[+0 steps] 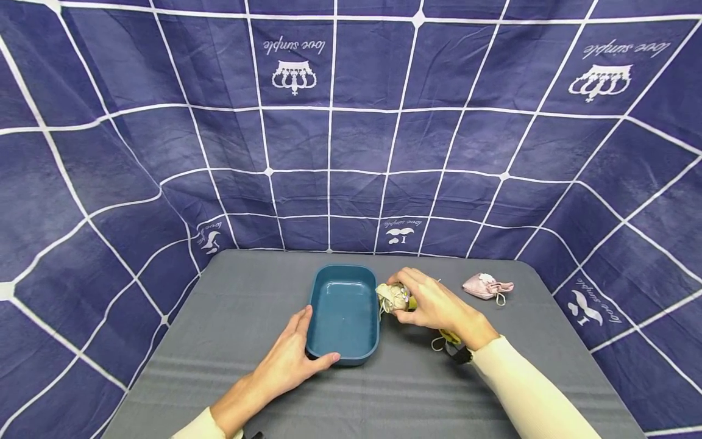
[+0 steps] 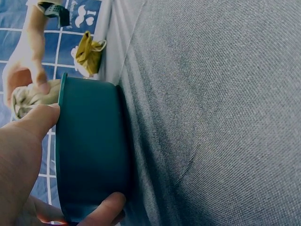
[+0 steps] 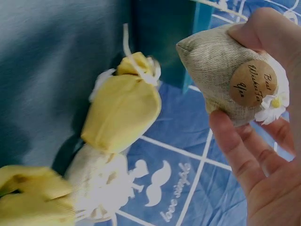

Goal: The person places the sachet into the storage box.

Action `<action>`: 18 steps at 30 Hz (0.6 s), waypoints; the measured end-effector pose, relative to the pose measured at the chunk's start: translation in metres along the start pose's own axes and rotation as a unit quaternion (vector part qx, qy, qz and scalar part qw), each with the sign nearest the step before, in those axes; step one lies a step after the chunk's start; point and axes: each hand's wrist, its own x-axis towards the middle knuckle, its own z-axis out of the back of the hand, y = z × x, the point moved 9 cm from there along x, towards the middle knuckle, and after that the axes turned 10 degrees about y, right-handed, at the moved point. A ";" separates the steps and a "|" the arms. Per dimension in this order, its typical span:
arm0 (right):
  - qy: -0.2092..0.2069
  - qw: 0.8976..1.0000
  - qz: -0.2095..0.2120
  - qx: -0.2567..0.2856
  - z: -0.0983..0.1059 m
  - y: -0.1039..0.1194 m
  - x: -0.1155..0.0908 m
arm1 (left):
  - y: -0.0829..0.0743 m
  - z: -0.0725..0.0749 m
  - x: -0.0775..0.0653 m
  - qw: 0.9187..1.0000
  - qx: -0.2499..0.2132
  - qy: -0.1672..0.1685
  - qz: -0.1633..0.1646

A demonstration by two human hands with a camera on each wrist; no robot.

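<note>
A blue rectangular plastic bin (image 1: 343, 314) stands on the grey table with its open top up. My left hand (image 1: 282, 361) grips its near left corner, thumb over the rim and fingers along the outer wall in the left wrist view. Just right of the bin, my right hand (image 1: 430, 305) holds a small beige cloth sachet (image 3: 221, 70) between thumb and fingers. A round brown label and a white daisy (image 3: 273, 107) show on that sachet, which is at the bin's right rim. Beneath and beside the right hand lie a yellow sachet (image 3: 122, 110) and a whitish sachet (image 3: 99, 181).
A pink drawstring sachet (image 1: 485, 286) lies farther right on the table. Another yellow sachet (image 3: 35, 202) shows at the lower left of the right wrist view. Blue cloth with a white grid (image 1: 362, 140) hangs behind the table and at both sides.
</note>
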 end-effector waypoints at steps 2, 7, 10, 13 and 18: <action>-0.011 1.000 0.000 0.006 0.004 0.002 0.005 | -0.001 0.001 0.000 1.000 0.003 0.000 0.000; -0.038 0.999 0.005 0.031 0.010 0.006 0.019 | -0.001 0.001 0.001 1.000 0.005 0.001 -0.002; -0.052 0.997 0.006 0.059 0.010 0.008 0.029 | -0.001 0.002 0.001 1.000 0.006 -0.001 -0.005; -0.055 0.995 -0.001 0.081 0.009 0.009 0.038 | -0.001 0.002 0.001 1.000 0.009 -0.003 -0.005; -0.051 0.995 -0.018 0.089 0.006 0.011 0.054 | 0.000 0.001 0.000 1.000 0.008 -0.003 -0.004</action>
